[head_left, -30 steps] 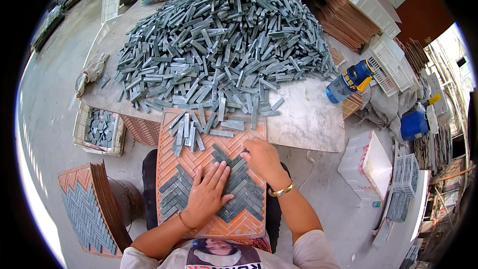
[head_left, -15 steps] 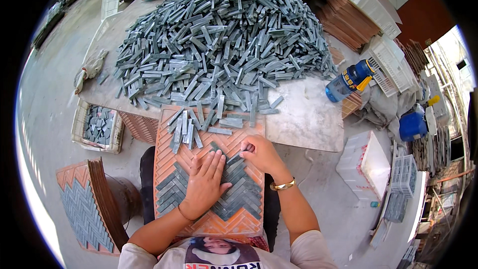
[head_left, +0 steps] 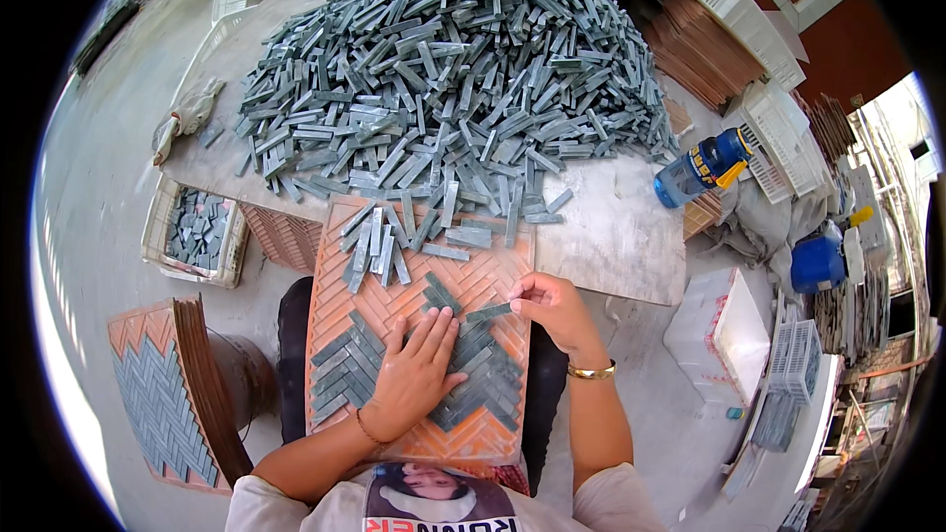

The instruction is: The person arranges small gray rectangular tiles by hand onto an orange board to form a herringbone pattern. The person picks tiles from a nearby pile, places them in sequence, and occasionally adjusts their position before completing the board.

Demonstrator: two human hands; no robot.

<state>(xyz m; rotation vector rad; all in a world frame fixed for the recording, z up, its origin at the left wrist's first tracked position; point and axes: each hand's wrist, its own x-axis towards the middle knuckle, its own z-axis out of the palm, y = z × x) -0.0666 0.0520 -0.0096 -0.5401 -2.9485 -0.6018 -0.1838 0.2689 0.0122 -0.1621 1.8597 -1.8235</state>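
Observation:
An orange grooved tray (head_left: 330,281) lies before me, with grey-green stone strips (head_left: 345,369) set in a herringbone pattern in its lower half. My left hand (head_left: 419,374) rests flat on the laid strips, fingers stretched out and partly covering them. Between the thumb and fingertips of my right hand (head_left: 554,310) is the end of one stone strip (head_left: 488,313), which points left over the pattern's upper right edge. Whether that strip touches the tray I cannot tell. Several loose strips (head_left: 379,246) lie across the tray's top.
A big heap of stone strips (head_left: 443,79) covers the table (head_left: 616,236) beyond the tray. A blue bottle (head_left: 690,172) stands at its right. Lower left are a filled patterned tray (head_left: 163,394) and a crate of stone pieces (head_left: 197,236). A white box (head_left: 714,335) sits at right.
My right hand has shifted right and opened out from a tight curl, so the pinched strip now shows. The left hand stays flat on the pattern. The whole view has shifted slightly.

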